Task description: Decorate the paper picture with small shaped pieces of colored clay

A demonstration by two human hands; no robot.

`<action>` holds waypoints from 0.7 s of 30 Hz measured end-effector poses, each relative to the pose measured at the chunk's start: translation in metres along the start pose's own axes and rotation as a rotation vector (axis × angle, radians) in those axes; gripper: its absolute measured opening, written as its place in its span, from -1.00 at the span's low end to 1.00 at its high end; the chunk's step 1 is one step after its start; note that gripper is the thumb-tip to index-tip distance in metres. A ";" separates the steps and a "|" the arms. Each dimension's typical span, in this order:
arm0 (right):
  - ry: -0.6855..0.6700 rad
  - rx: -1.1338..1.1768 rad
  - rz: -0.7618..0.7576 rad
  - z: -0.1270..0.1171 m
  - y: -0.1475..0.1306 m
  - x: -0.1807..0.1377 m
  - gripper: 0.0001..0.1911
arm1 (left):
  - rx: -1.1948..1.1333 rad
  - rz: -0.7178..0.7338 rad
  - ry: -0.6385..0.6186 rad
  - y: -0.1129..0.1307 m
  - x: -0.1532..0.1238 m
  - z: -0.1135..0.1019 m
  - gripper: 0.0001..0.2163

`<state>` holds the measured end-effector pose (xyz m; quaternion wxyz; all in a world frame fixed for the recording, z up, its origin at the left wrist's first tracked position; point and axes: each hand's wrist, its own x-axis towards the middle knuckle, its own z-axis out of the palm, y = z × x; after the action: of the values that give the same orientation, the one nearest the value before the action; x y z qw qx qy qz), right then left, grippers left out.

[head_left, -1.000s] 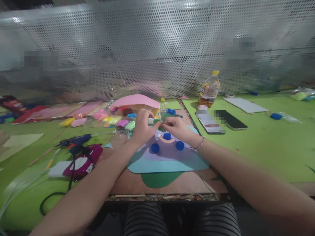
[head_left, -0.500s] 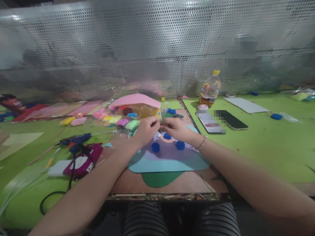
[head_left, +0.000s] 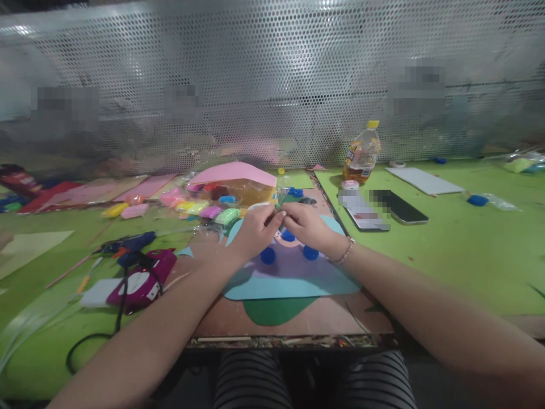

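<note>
My left hand (head_left: 258,227) and my right hand (head_left: 305,224) meet fingertip to fingertip, both closed in a pinch. Whatever lies between the fingers is too small or hidden to name. Below them is a light blue sheet (head_left: 289,288) with a lilac sheet (head_left: 284,270) on top and a green piece (head_left: 279,312) under its near edge. Round blue clay pieces lie on the lilac: one at left (head_left: 268,255), one at right (head_left: 310,253) and one in the middle (head_left: 288,235), beside a pale pink curved strip (head_left: 286,243) partly covered by my right hand.
Coloured clay packets (head_left: 210,212) and a pink sheet (head_left: 234,172) lie beyond my left hand. At left are a glue gun (head_left: 131,243), a magenta power strip (head_left: 142,279) and cables. A bottle (head_left: 361,153), phones (head_left: 402,207) and a white board (head_left: 423,180) are at right.
My fingertips have come closer together and now touch, with my left hand turned slightly inward. The blue pieces and sheets stay in place.
</note>
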<state>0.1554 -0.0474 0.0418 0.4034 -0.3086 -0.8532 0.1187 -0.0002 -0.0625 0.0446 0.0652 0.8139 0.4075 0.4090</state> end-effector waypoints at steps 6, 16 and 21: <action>0.091 0.028 0.022 0.004 -0.006 0.001 -0.81 | 0.097 0.014 0.108 0.002 -0.003 0.005 -0.75; 0.140 0.339 0.202 0.000 -0.023 0.005 -0.79 | -0.460 -0.210 0.043 0.006 0.003 -0.001 -0.74; 0.209 0.420 0.239 0.004 -0.023 0.004 -0.78 | -0.846 -0.307 0.103 0.010 0.005 0.005 -0.73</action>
<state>0.1408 -0.0622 0.0525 0.5277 -0.3273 -0.7210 0.3074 0.0107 -0.0643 0.0488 0.4319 0.6243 0.3233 0.5650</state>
